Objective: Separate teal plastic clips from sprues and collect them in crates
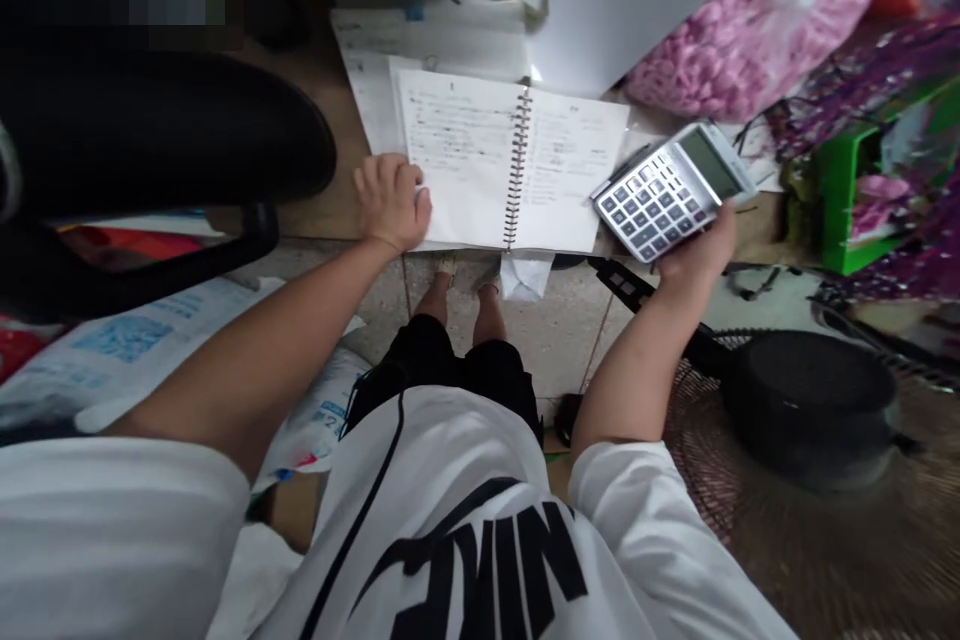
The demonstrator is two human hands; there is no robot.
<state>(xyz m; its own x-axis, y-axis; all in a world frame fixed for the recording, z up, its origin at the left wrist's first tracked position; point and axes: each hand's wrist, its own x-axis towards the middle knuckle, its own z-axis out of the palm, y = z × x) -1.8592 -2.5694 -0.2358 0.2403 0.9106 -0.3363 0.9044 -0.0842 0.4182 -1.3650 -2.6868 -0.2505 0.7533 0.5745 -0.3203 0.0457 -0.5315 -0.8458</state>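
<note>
While the shirt (442,440) apparently reads "NIKE", right grip (694,238) grasps calculator (660,200) and released left grip (391,200) touches notebook (469,160).

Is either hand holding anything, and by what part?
The right hand holds the calculator by its lower right edge, near the screen. The left hand rests at the notebook's left edge.

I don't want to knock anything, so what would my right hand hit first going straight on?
Past the calculator it holds, your right hand would probably meet the bag of pink pieces first, though depth is hard to judge.
</note>
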